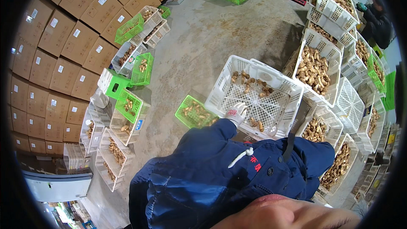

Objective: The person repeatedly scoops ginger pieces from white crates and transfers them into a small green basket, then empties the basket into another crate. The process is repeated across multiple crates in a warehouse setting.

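Observation:
My left hand (236,114), in a white glove with red printing, reaches over the near left wall of a large white plastic crate (217,86). Its fingers hang over the perforated crate floor, and I cannot tell whether anything is under them. A loose row of brown mushrooms (249,82) lies along the crate's far side. More mushrooms (257,123) rest on the floor of the crate, to the right of my glove. Outside the crate, at its left, a green basket (182,108) holds mushrooms. My right hand is out of view; the navy sleeve (313,156) hides that side.
White crates heaped with mushrooms (313,70) stand close on the right. Cardboard boxes (74,41) are stacked at the left, with crates and a green stool (116,84) before them. A person (378,22) is at the upper right. Concrete floor (197,41) runs between the rows.

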`<state>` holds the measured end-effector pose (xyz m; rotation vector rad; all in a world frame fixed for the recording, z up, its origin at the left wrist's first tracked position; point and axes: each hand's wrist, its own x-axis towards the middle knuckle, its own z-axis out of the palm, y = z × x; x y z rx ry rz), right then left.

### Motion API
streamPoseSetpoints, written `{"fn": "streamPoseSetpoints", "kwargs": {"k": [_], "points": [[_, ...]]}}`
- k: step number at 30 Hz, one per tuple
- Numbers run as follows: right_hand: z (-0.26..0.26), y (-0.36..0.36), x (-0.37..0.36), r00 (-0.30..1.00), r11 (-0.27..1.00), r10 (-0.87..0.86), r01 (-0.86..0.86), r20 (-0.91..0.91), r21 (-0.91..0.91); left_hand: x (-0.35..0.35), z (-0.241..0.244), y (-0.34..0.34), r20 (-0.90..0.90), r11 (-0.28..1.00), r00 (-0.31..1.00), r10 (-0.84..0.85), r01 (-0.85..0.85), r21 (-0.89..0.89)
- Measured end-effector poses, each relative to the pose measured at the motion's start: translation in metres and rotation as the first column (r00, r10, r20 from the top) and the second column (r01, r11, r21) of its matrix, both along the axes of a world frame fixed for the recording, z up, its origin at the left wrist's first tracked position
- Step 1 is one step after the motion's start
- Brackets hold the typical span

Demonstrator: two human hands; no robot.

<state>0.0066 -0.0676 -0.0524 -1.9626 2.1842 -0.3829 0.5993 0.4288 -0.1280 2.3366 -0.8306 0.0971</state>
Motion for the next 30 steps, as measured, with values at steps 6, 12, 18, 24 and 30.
{"fn": "streamPoseSetpoints", "kwargs": {"k": [6,12,18,24,30], "points": [[-0.003,0.004,-0.002,1.000,1.000,-0.011,0.011,0.008,0.002,0.001,0.002,-0.002,-0.014,1.000,1.000,0.002,-0.002,-0.005],[-0.004,0.006,-0.004,1.000,1.000,-0.016,0.016,0.010,0.006,0.003,-0.002,-0.002,-0.013,1.000,1.000,-0.007,0.007,0.012],[-0.005,0.007,-0.005,1.000,1.000,-0.019,0.019,0.018,0.004,0.005,-0.007,-0.003,-0.002,1.000,1.000,-0.013,0.013,0.021],[-0.005,0.008,-0.005,0.999,1.000,-0.025,0.025,0.021,0.002,0.005,-0.009,-0.004,0.021,1.000,1.000,-0.007,0.007,0.000],[-0.004,0.009,-0.006,0.999,0.999,-0.033,0.033,0.025,0.001,0.006,-0.005,-0.005,-0.026,0.999,1.000,-0.007,0.008,0.054]]}}
